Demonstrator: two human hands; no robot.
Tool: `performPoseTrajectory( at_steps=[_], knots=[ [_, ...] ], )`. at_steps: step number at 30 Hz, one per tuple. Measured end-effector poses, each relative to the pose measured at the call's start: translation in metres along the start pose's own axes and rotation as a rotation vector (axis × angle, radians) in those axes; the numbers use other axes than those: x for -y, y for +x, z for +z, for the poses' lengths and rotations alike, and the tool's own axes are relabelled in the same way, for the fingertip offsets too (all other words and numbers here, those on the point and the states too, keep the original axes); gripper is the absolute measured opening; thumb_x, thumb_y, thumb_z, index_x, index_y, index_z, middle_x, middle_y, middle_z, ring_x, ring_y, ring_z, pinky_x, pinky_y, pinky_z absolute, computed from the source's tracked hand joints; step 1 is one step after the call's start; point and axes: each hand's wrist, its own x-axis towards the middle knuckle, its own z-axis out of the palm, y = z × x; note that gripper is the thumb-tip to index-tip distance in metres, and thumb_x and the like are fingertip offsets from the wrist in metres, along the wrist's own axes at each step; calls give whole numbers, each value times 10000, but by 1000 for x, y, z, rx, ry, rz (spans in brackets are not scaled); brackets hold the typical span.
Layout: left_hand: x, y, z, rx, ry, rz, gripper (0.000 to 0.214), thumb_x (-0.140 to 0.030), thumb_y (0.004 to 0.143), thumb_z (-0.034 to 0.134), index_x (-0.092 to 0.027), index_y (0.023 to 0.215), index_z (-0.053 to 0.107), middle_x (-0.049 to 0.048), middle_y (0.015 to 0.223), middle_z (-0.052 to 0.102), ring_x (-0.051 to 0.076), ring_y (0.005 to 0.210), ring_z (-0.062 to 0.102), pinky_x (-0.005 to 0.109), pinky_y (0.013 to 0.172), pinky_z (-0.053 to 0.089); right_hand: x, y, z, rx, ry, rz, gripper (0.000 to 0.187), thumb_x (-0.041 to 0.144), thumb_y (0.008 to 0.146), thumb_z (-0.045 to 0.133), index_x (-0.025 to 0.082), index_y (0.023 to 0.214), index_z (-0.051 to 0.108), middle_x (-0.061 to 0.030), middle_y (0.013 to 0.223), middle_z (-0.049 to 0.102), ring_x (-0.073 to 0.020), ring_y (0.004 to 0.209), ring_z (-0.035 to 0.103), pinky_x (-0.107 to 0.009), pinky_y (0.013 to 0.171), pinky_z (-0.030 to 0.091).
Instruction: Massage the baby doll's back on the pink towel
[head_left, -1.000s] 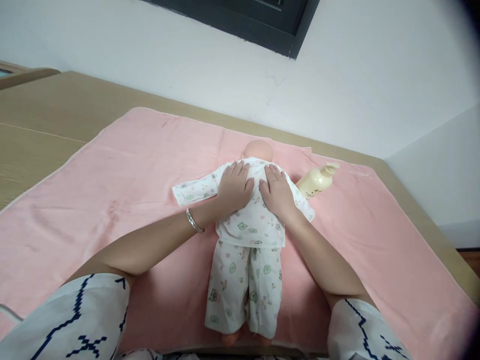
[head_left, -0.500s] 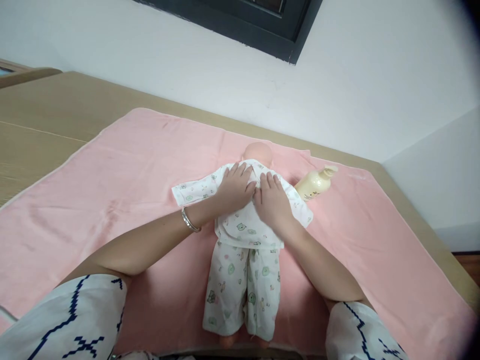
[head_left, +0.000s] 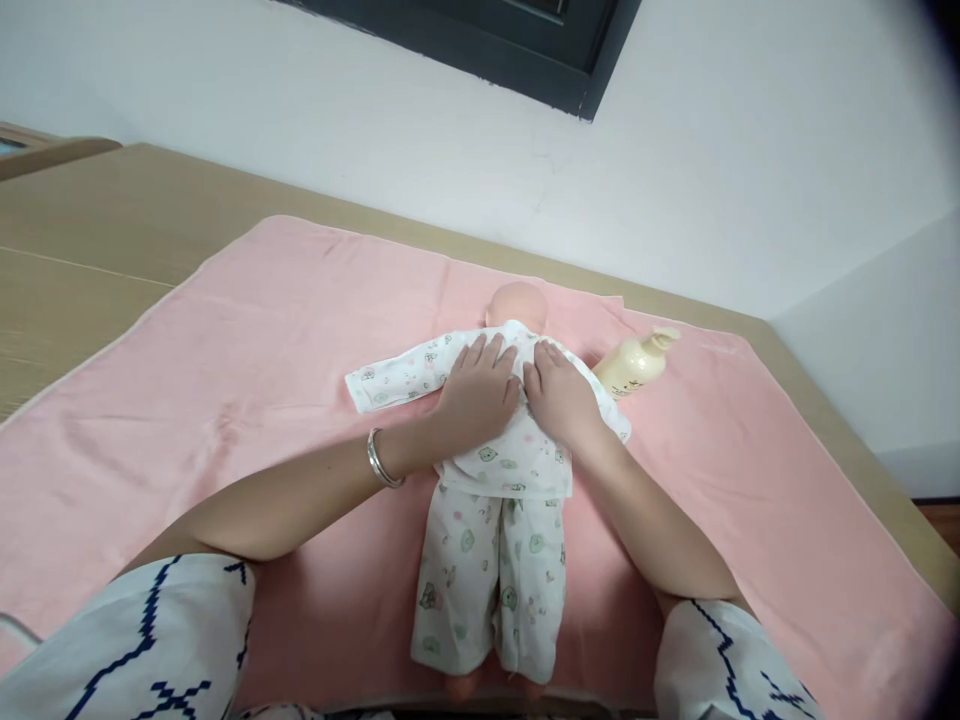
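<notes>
Head view: the left hand and the right hand are laid side by side, palms down, on the upper back of a baby doll. Both hands are opened flat with fingers extended; nothing is gripped. The two thumbs are positioned close together near the doll's midline. A silver bangle is worn on the left wrist.

The doll is placed lengthwise on a pink blanket, with the bald head directed away from the person and the feet toward the person. A prone position is judged, since no facial features are visible. A white printed top and matching trousers are fitted; one sleeve is extended sideways.

Dressing and positioning of the doll are judged complete, and hand contact with the back is judged to be under way. The amount of contact remaining cannot be determined from this view.

A cream pump bottle is located just beyond the doll's other sleeve; its base is hidden. The blanket is spread over a wooden tabletop, bordered by a white wall.
</notes>
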Motion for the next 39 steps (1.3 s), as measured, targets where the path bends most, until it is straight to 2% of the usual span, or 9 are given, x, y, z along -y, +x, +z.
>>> performPoseTrajectory(
  at_steps=[5,10,16,19,24,27,32,35,39],
  knots=[
    [19,18,6,16,-51,-28,543,-251,1012,299,-16,1485,425,236,1573,417,398,1494,338,629,1214,287,21,-18,-1,-1,-106,-14,517,295,1028,331,11,1400,548,-250,1486,535,-366,1441,461,-510,1184,387],
    [-6,-3,2,4,-43,-23,512,-251,1026,319,-72,1492,432,207,1613,372,388,1532,283,604,1228,294,-11,11,-2,-35,76,-41,396,320,1005,368,124,1221,636,-184,1390,627,-321,1335,554,-476,1116,456],
    [11,11,4,-7,-100,4,488,-273,1024,324,-102,1455,476,190,1565,445,362,1501,342,610,1213,309,4,-1,9,-32,-23,-6,556,274,1026,279,-38,1444,472,-263,1526,480,-369,1475,402,-522,1228,320],
    [20,20,8,6,-81,-16,513,-286,1027,308,-71,1469,456,204,1566,439,386,1496,337,639,1211,285,18,-15,7,-11,-77,-25,556,263,1022,304,-38,1460,469,-257,1528,483,-366,1483,396,-512,1239,314],
    [-4,0,2,8,-18,-20,527,-261,1035,298,-62,1506,424,206,1611,375,402,1526,288,609,1231,281,-5,4,-1,-2,78,-39,448,276,1005,341,91,1306,617,-183,1456,583,-309,1422,484,-477,1191,402],
    [-13,-8,-4,33,-26,3,510,-254,1024,345,-92,1496,448,177,1616,383,381,1535,284,583,1238,295,-16,16,2,-14,105,-59,462,266,993,346,79,1343,582,-185,1466,571,-295,1426,474,-476,1218,364],
    [5,9,-1,14,-87,-15,503,-237,1018,307,-84,1473,456,176,1590,417,366,1512,319,607,1222,302,8,-5,7,-31,-61,-28,554,241,1018,282,-52,1446,479,-261,1512,501,-341,1477,411,-489,1244,321],
    [15,18,5,7,-91,-34,497,-245,1016,299,-71,1448,472,199,1564,440,371,1498,335,637,1204,300,18,-14,4,-33,-96,-45,528,244,1013,327,-18,1424,529,-238,1492,535,-332,1463,440,-484,1242,333],
    [15,18,11,-23,-102,-56,530,-296,1029,288,-101,1501,428,171,1589,420,374,1515,306,630,1226,265,3,-1,2,-30,21,3,527,316,1018,356,49,1431,546,-187,1520,524,-310,1469,436,-469,1224,370]
  ],
)
